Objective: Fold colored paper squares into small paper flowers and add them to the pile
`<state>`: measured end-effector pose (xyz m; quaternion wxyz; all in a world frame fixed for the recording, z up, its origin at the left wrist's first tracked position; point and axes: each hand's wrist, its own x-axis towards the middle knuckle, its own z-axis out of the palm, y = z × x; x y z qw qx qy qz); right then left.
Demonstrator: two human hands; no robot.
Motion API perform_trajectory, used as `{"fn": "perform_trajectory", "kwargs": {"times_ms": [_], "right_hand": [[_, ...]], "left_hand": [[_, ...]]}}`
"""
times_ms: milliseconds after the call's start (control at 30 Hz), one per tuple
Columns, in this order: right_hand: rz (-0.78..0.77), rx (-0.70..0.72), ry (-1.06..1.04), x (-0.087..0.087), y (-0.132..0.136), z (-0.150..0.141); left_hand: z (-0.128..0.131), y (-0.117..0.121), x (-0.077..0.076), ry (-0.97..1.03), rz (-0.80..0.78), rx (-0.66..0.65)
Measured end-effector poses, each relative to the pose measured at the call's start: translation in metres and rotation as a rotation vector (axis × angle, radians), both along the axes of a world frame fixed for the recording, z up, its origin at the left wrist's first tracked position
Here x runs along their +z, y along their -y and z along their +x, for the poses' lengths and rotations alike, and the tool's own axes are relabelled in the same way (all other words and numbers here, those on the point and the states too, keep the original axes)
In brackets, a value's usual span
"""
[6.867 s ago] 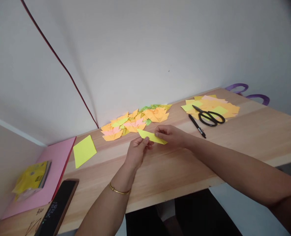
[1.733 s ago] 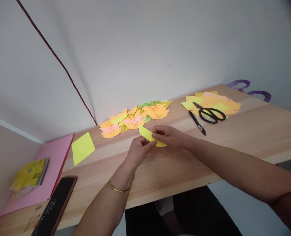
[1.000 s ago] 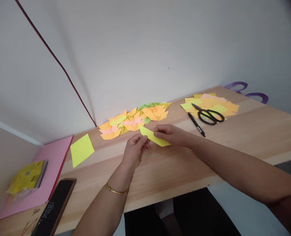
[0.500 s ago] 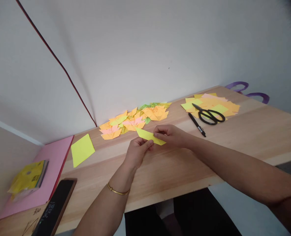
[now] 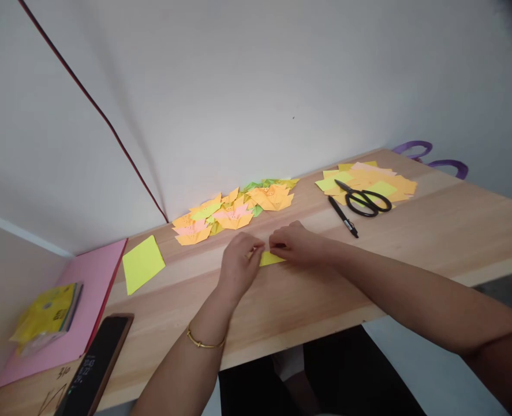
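A folded piece of yellow paper point(image 5: 271, 259) lies at the tabletop between my two hands, mostly covered by them. My left hand point(image 5: 242, 260) is closed in a pinch at its left part, thumb against the fingers. On the other side, my right hand point(image 5: 296, 245) also pinches the paper, its fingers curled. Behind them, along the wall, sit several folded paper pieces point(image 5: 234, 215) in orange, pink, yellow and green, some with small drawn dots.
To the right, black scissors point(image 5: 367, 203) rest on loose sticky notes point(image 5: 405, 186), beside a black pen point(image 5: 343, 217). On the left are a yellow pad point(image 5: 144, 264), a phone point(image 5: 97, 361) and a pink folder point(image 5: 104, 271) bearing a yellow packet point(image 5: 48, 315).
My hands have lowered the folded yellow paper to the tabletop and turned over it, knuckles up. Less of the paper shows now. The view has shifted slightly.
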<state>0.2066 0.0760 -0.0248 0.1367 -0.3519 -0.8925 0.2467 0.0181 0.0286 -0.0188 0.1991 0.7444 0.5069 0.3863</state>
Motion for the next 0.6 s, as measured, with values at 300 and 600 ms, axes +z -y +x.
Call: {"fn": "perform_trajectory", "kwargs": {"times_ms": [300,600], "right_hand": [[0.11,-0.064,0.061,0.007,-0.005,0.008],[0.047,-0.058,0.201,0.004,0.009,0.001]], "left_hand": [[0.001,0.0,-0.012,-0.389,-0.052,-0.255],[0.002,0.004,-0.003,-0.634,-0.08,-0.247]]}}
